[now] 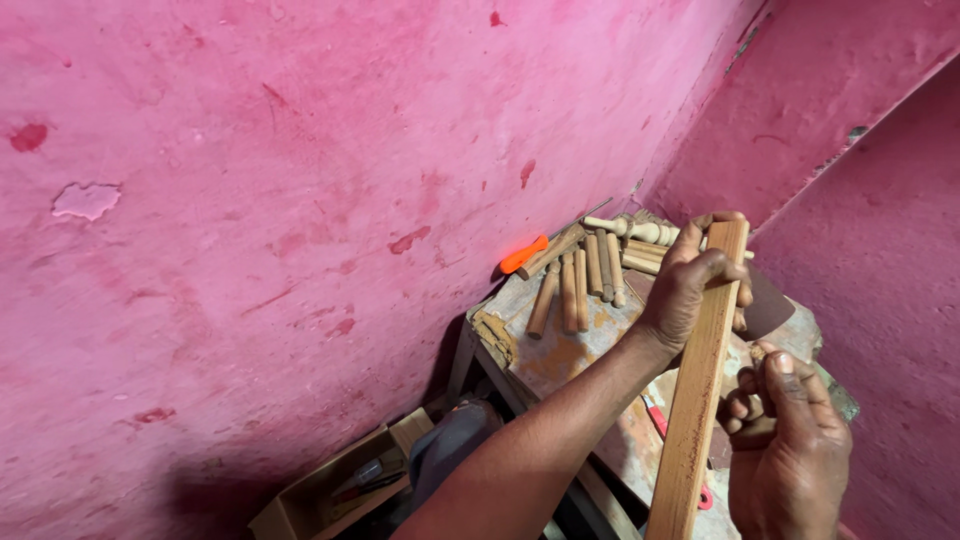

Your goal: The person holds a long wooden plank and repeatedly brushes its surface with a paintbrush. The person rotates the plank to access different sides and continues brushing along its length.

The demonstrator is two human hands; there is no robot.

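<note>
Left hand [690, 285] is wrapped tight around the top of a long wooden slat [700, 390], which stands nearly upright over the bench [560, 350]. Right hand [790, 440] sits just beside the slat's lower half, fingers curled in on a small piece too hidden to make out. Beyond the left hand, a row of turned wooden pegs [580, 285] lies on the bench, an orange handle [524, 254] at their far edge. Below the left forearm, an open cardboard box [345, 490] rests by the pink wall [300, 200].
</note>
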